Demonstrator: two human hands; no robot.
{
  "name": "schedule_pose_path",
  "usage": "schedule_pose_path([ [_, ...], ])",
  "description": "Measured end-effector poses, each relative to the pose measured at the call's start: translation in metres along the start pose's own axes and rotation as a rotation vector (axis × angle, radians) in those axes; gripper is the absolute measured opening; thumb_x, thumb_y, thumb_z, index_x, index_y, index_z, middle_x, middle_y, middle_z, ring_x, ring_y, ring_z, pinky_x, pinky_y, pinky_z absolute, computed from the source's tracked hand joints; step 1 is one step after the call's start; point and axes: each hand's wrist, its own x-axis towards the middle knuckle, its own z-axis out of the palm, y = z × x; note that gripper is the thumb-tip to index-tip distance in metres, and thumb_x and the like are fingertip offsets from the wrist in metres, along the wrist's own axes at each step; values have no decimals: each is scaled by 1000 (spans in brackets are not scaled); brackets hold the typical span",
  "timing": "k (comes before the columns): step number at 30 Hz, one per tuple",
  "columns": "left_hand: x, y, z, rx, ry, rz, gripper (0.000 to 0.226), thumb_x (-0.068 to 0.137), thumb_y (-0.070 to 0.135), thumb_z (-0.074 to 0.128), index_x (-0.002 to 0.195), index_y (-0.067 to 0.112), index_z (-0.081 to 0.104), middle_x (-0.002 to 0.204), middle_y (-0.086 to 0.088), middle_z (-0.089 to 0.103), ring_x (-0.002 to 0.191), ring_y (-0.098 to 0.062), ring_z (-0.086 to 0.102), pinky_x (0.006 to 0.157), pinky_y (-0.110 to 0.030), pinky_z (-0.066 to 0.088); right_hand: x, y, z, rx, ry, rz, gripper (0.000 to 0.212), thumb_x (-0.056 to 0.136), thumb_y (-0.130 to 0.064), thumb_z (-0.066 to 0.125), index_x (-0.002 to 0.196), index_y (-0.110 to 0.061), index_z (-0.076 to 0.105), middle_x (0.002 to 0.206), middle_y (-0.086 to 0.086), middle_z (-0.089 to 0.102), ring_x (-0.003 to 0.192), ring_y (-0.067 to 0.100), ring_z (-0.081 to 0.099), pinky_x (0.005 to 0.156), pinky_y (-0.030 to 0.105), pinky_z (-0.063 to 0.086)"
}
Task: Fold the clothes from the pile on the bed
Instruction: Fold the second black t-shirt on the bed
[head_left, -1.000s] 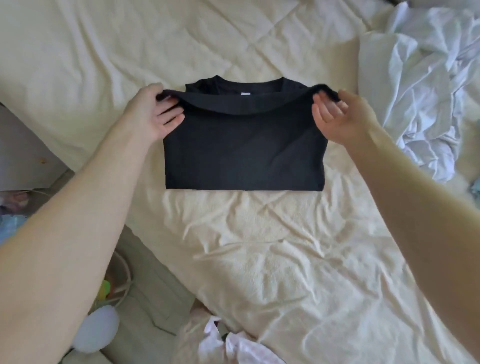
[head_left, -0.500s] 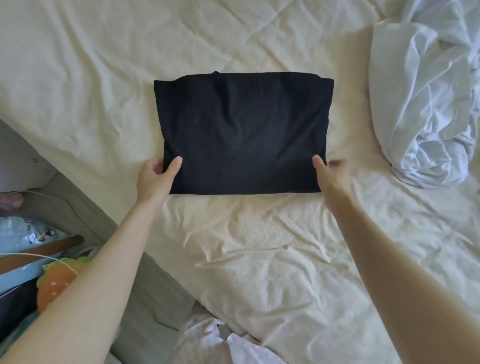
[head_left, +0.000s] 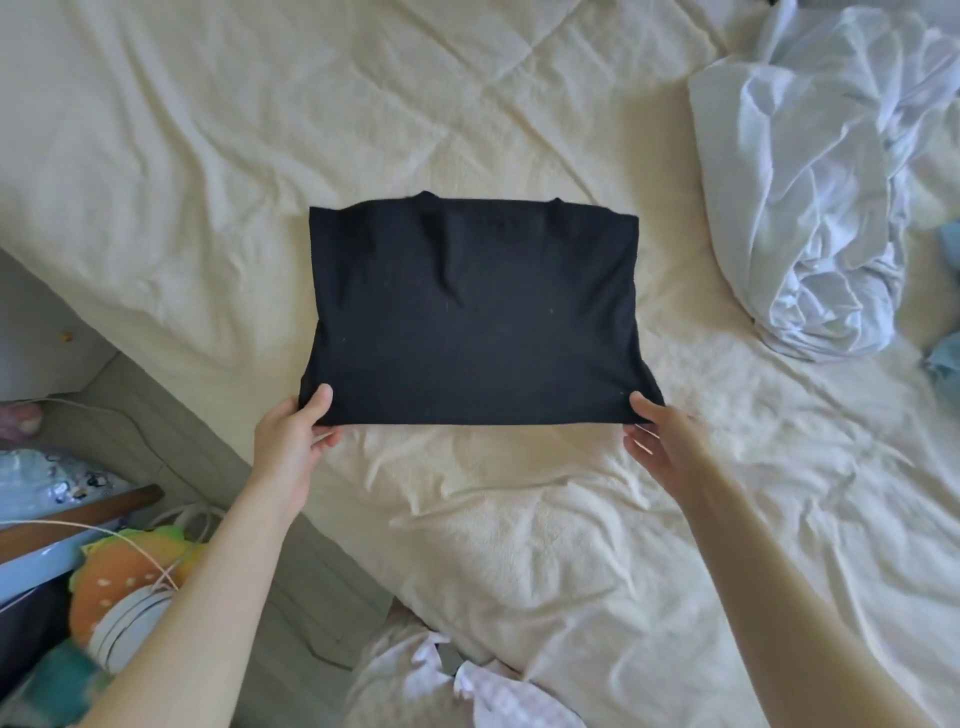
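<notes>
Black shirt folded, near corners now lifted, both hands pinching.

**Colours and patterns on view**

Folded T-shirt: plain black. Bed cover: cream, faint quilted diamond lines. Crumpled clothes pile: white, hints of pale blue. Plush toy: orange with pale spots, green-yellow edge.

Two bare forearms, no sleeves in view; left hand, right hand, both without rings or watch
</notes>
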Motion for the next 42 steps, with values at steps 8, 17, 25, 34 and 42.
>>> schedule_pose_path([
  [8, -17, -8, 24, 202, 135, 253, 23, 91, 27, 60, 79, 11, 49, 85, -4, 57, 78, -19, 58, 71, -30, 51, -21, 37, 54, -1092, 209, -1168, 33, 89, -13, 60, 121, -5, 60, 128, 15, 56, 123, 34, 48, 102, 46, 38],
  [17, -69, 10, 108, 423, 100, 794, 18, 92, 22, 59, 88, 10, 46, 76, -6, 59, 57, -5, 45, 59, -23, 35, -23, 20, 53, -326, -313, -394, 50, 98, -48, 34, 124, -13, 59, 124, 0, 63, 118, 15, 56, 99, 34, 44],
  [25, -75, -49, 190, 1249, -481, 1049, 39, 95, 23, 51, 132, 13, 49, 150, -1, 35, 142, -19, 24, 115, -38, 20, -11, -7, -11, 36, -237, -286, 42, 93, -50, 48, 115, -15, 57, 116, 4, 64, 105, 18, 65, 89, 34, 53],
  [34, -43, -71, 143, 1424, -250, 1069, 73, 81, -14, 48, 146, 15, 31, 158, -11, 12, 146, -33, 2, 116, -48, 15, -4, -12, 18, -426, -21, -325, 8, 82, -4, 62, 79, 3, 63, 75, 20, 63, 73, 34, 61, 68, 37, 53],
  [42, -26, -81, 138, 1677, -311, 1170, 93, 84, -13, 41, 143, 29, -17, 158, -5, -13, 139, -25, -24, 116, -44, -9, 11, 10, -1, -546, 149, -552, 21, 89, -19, 59, 107, -8, 58, 105, 5, 60, 96, 18, 58, 76, 21, 46],
])
